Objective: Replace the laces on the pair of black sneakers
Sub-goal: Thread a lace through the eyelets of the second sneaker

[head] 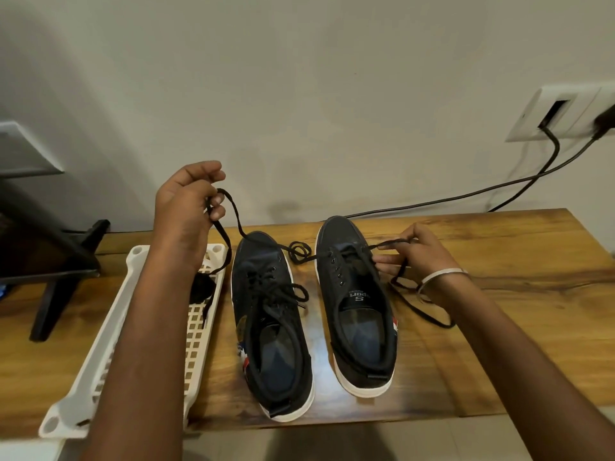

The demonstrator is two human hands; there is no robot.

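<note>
Black sneakers point(357, 301) with white soles, black lace point(233, 211), white basket point(109, 331), wood-grain table point(499, 327).

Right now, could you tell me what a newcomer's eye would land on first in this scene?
Most likely the two black sneakers side by side mid-table: the left sneaker laced, the right sneaker with mostly bare eyelets. Next, the black lace strung between them, lifted high by the left hand while the right hand pinches its other end beside the right sneaker. A white basket sits at the table's left.
</note>
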